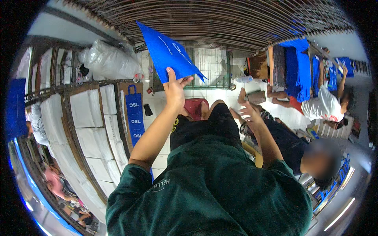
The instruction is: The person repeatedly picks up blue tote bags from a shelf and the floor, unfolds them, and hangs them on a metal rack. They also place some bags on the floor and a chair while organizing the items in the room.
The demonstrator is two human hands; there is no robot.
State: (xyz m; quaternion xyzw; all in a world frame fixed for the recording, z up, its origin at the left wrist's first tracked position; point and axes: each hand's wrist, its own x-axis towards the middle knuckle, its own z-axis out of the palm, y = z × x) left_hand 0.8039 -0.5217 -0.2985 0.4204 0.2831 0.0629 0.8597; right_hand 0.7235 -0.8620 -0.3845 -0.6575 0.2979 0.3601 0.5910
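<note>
My left hand (175,87) is raised in front of me, thumb and fingers closed on the lower edge of a blue fabric sheet (163,51). The sheet stands up tilted, with white print on its face and a pointed corner at the upper left. Its far end reaches close to the wide wire rack (228,19) overhead; whether they touch I cannot tell. My right hand (252,115) hangs in the air by my right knee, fingers apart and nothing in it.
White wrapped stacks (88,141) fill shelving on the left, beside a long blue printed strip (135,114). A green wire frame (208,69) stands ahead on white tiles. Blue sheets (303,74) hang at right. One person (283,137) sits close by my right; another (325,104) works beyond.
</note>
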